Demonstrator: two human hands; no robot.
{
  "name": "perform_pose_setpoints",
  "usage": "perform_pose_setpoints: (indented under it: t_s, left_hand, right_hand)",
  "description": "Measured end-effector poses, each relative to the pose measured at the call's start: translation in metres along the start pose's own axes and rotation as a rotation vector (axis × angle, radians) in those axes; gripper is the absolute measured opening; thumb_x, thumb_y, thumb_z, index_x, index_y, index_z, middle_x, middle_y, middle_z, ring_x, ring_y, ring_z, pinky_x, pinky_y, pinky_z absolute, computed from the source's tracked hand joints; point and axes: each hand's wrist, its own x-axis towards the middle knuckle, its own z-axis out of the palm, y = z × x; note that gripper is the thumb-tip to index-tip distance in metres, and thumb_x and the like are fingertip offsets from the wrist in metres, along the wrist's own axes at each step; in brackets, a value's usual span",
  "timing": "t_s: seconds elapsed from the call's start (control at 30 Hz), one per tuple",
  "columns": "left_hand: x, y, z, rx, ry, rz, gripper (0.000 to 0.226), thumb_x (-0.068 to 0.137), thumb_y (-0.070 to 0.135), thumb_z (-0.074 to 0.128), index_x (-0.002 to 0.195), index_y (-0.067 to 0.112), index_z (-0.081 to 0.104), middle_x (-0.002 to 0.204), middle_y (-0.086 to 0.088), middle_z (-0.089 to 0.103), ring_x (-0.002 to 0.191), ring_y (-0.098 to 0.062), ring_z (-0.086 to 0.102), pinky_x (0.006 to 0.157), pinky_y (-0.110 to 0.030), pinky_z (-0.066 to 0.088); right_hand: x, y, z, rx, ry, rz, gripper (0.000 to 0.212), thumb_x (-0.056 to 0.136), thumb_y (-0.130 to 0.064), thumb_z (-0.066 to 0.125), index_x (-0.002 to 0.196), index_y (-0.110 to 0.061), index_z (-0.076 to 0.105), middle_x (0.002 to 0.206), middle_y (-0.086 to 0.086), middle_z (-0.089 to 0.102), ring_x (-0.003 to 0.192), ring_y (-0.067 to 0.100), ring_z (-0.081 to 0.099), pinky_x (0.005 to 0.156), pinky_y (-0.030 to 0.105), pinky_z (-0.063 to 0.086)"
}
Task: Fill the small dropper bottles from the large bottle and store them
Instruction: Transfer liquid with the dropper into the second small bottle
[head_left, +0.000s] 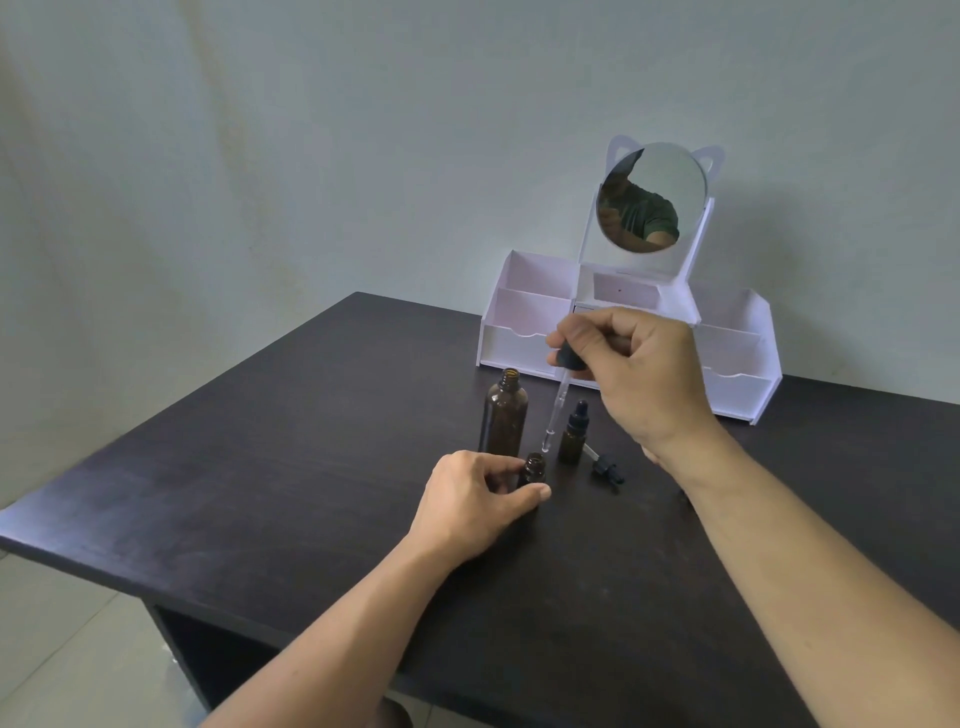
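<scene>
The right hand pinches a dropper by its black bulb, glass tube slanting down and leftward. Its tip hangs just above and slightly right of the open small amber bottle, which the left hand grips upright on the dark worktop. The tip needs to travel down and a little left into the neck. The uncapped large bottle stands just behind; a capped dropper bottle and a loose dropper cap sit to the right, the white organizer behind.
</scene>
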Motion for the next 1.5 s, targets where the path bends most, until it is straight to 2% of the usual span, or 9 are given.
perform_pose_setpoints:
  t_s: [0.27, 0.43, 0.57, 0.8, 0.93, 1.13, 1.3, 1.5]
  left_hand:
    - [-0.001, 0.002, -0.001, 0.004, 0.002, -0.01, 0.056, 0.074, 0.051, 0.077, 0.121, 0.022, 0.068, 0.068, 0.016, 0.057, 0.061, 0.0, 0.056, 0.055, -0.007, 0.041]
    - [-0.001, 0.002, -0.001, 0.012, -0.006, -0.004, 0.058, 0.075, 0.052, 0.076, 0.122, 0.021, 0.067, 0.073, 0.014, 0.061, 0.068, -0.003, 0.061, 0.062, -0.009, 0.045]
    - [0.0, 0.002, -0.001, 0.018, -0.01, 0.002, 0.057, 0.076, 0.05, 0.075, 0.124, 0.02, 0.066, 0.074, 0.014, 0.061, 0.068, -0.003, 0.061, 0.061, -0.01, 0.046]
    - [-0.001, 0.001, 0.0, 0.02, -0.005, 0.009, 0.058, 0.075, 0.051, 0.076, 0.124, 0.02, 0.066, 0.074, 0.014, 0.059, 0.067, -0.002, 0.059, 0.064, -0.01, 0.045]
    - [-0.001, 0.001, -0.001, 0.016, 0.005, 0.003, 0.058, 0.074, 0.052, 0.076, 0.123, 0.022, 0.067, 0.073, 0.015, 0.059, 0.068, -0.001, 0.06, 0.062, -0.007, 0.043]
    - [0.0, 0.0, -0.001, 0.012, 0.006, -0.006, 0.057, 0.074, 0.053, 0.076, 0.121, 0.022, 0.068, 0.07, 0.009, 0.059, 0.064, -0.003, 0.057, 0.063, -0.013, 0.047]
    - [0.0, 0.0, -0.001, 0.015, -0.008, 0.002, 0.059, 0.075, 0.052, 0.075, 0.124, 0.02, 0.066, 0.071, 0.008, 0.06, 0.066, -0.006, 0.059, 0.065, -0.014, 0.048]
    - [0.0, 0.0, -0.001, 0.019, -0.011, 0.008, 0.058, 0.075, 0.053, 0.075, 0.122, 0.021, 0.067, 0.07, 0.009, 0.06, 0.068, -0.007, 0.061, 0.067, -0.018, 0.051]
  right_hand:
    - [-0.006, 0.011, 0.008, -0.015, -0.007, 0.025, 0.013, 0.09, -0.021, 0.066, 0.086, -0.012, 0.074, 0.08, 0.003, 0.075, 0.075, 0.015, 0.073, 0.08, 0.036, 0.06]
    - [-0.009, 0.016, 0.01, -0.004, -0.011, 0.017, 0.013, 0.089, -0.018, 0.065, 0.087, -0.01, 0.075, 0.079, 0.004, 0.075, 0.071, 0.015, 0.072, 0.073, 0.025, 0.059]
    - [-0.01, 0.016, 0.011, 0.004, -0.008, 0.004, 0.012, 0.089, -0.016, 0.065, 0.088, -0.009, 0.075, 0.079, 0.003, 0.075, 0.071, 0.014, 0.072, 0.07, 0.019, 0.057]
    - [-0.008, 0.018, 0.011, 0.028, 0.006, 0.008, 0.013, 0.09, -0.016, 0.064, 0.085, -0.01, 0.075, 0.077, 0.003, 0.074, 0.071, 0.014, 0.072, 0.072, 0.023, 0.058]
    - [0.007, 0.006, 0.008, 0.089, 0.072, -0.012, 0.015, 0.092, -0.015, 0.062, 0.082, -0.015, 0.072, 0.08, 0.009, 0.074, 0.076, 0.023, 0.073, 0.075, 0.03, 0.059]
    - [0.039, -0.013, 0.014, 0.092, 0.163, -0.105, 0.014, 0.093, -0.017, 0.062, 0.082, -0.016, 0.071, 0.078, 0.005, 0.073, 0.076, 0.023, 0.073, 0.076, 0.035, 0.06]
    - [0.052, -0.009, 0.024, 0.049, 0.146, -0.113, 0.014, 0.092, -0.019, 0.064, 0.086, -0.009, 0.072, 0.079, 0.006, 0.073, 0.074, 0.021, 0.073, 0.079, 0.044, 0.059]
    - [0.05, 0.006, 0.035, 0.012, 0.106, -0.072, 0.016, 0.092, -0.02, 0.064, 0.085, -0.008, 0.072, 0.074, 0.004, 0.072, 0.074, 0.02, 0.073, 0.079, 0.043, 0.06]
